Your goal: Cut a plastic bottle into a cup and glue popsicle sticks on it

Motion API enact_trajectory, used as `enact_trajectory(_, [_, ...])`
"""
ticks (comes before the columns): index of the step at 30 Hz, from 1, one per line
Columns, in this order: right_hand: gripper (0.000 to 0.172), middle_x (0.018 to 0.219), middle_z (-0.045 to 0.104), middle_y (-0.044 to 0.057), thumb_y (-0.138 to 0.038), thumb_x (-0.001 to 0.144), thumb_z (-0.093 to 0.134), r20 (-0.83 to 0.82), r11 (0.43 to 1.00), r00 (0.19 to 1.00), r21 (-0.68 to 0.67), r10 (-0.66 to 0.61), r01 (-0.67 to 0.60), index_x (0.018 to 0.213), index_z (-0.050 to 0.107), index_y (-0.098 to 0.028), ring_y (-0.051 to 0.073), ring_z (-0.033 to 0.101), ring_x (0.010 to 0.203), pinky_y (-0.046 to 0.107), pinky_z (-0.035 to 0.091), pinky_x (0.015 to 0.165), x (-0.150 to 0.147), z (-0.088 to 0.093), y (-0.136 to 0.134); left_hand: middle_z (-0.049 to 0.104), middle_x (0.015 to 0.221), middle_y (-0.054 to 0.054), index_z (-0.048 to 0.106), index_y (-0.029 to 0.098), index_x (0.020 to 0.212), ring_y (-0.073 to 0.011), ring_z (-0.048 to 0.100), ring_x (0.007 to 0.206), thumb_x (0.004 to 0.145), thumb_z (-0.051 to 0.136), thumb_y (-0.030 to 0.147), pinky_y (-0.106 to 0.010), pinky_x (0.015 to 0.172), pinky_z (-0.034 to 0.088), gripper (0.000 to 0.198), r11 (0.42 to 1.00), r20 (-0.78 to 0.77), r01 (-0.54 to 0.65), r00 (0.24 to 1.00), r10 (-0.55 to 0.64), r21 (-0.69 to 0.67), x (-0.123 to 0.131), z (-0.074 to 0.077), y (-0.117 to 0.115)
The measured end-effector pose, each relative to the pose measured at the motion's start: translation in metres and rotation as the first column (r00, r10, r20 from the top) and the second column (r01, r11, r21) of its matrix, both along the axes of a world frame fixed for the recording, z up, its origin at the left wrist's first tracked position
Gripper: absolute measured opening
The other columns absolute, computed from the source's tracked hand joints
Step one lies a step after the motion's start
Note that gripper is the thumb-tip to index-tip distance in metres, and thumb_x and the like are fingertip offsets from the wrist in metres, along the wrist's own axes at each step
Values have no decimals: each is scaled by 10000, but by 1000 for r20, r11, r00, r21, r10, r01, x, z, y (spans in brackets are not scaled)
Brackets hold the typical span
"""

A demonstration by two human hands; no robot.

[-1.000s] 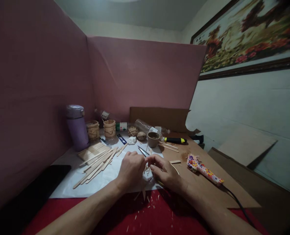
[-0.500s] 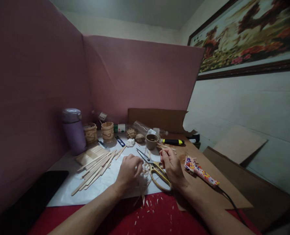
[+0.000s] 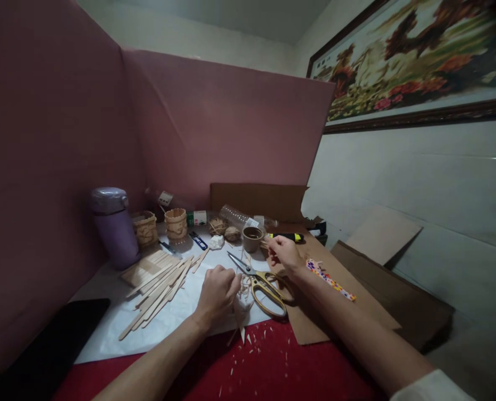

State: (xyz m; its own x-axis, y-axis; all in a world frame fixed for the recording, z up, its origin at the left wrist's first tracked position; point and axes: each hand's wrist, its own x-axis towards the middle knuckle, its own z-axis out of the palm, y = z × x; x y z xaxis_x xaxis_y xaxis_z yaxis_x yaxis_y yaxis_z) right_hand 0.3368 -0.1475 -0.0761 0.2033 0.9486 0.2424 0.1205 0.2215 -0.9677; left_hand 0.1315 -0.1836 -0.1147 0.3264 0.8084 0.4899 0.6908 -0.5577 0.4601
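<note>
My left hand [image 3: 218, 294] is curled closed above the white sheet, left of the scissors. Whatever is between its fingers is hidden. Gold-handled scissors [image 3: 251, 272] lie with their blades slightly apart, pointing away to the left, among thin shavings. My right hand [image 3: 285, 254] reaches beyond the scissors, its thumb and fingers pinched together just right of a small brown cup [image 3: 253, 239]. Thin wooden pieces lie by these fingertips; I cannot make out what the pinch holds. A black-and-yellow cutter [image 3: 293, 238] lies partly behind this hand.
Flat craft sticks [image 3: 164, 295] are piled on the left. Behind them stand a purple bottle [image 3: 116, 234] and two decorated wooden cups, one [image 3: 176, 224] nearer the middle. Twine balls [image 3: 232, 234] lie farther back. A flower-patterned glue gun [image 3: 331, 283] rests on cardboard [image 3: 310, 326] at right.
My right hand has moved forward, away from the scissors' handles to beside the brown cup. My left hand stays closed in nearly the same place. The view has shifted slightly right.
</note>
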Motion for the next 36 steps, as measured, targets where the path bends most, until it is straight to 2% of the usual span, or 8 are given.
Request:
enact_trajectory(3, [510,469,516,-24,-666,612,724,161,1000,987,-27,8,-4,559,480,-221,122,486,411,260,448,405,4,11,18,576,693,-52,467,212,639,-232,534,750,881,520,259,-386,762,375,252,1000,61,1,998,1,-20,-1,1,-1])
enact_trajectory(6, [429,479,541,-8,-575,705,680,354,999,934,-8,-45,51,556,490,-221,151,541,462,267,456,460,10,26,40,599,753,-64,500,208,695,-238,534,768,878,520,254,-389,766,382,190,999,100,2,995,1,-33,-2,1,-2])
enact_trajectory(9, [278,594,639,31,-384,810,587,561,992,819,41,-125,124,601,563,-203,187,639,642,280,497,619,13,42,65,617,789,-70,528,207,720,-245,540,791,904,508,300,-390,770,389,208,997,128,28,992,-19,-67,-3,-1,0])
enact_trajectory(12, [161,925,744,92,-222,821,533,739,990,661,57,-129,130,784,686,-190,235,678,941,320,493,825,6,54,90,617,785,-73,542,206,717,-250,543,800,920,471,287,-400,780,393,229,995,133,45,991,-33,-89,-4,-4,2])
enact_trajectory(16, [343,1270,667,143,-215,788,588,889,998,457,-15,-16,64,1112,693,-179,296,609,1179,364,459,956,-14,60,118,614,804,-80,574,195,777,-251,541,826,871,443,171,-413,794,401,164,994,139,46,990,-32,-97,-4,-5,2])
enact_trajectory(21, [549,1288,651,188,-347,740,661,953,989,280,-137,118,47,1253,616,-158,358,615,1174,419,487,919,-38,61,140,615,807,-79,617,176,798,-245,540,842,816,443,104,-423,818,407,189,989,121,69,991,-54,-129,-4,-1,-4])
enact_trajectory(29, [544,1210,696,142,-374,715,688,973,988,183,-148,140,32,1224,608,-199,321,671,1073,362,514,803,-46,66,152,648,849,-105,680,142,917,-261,556,873,791,490,66,-422,810,423,240,991,82,75,994,-66,-107,-2,-3,-4])
enact_trajectory(36, [669,1298,617,156,-399,766,616,985,998,168,41,-47,37,1393,481,-208,324,640,1115,386,499,857,-32,92,144,660,865,-107,680,161,928,-263,568,866,822,503,110,-422,807,451,212,993,66,48,997,-41,-108,-1,0,-4])
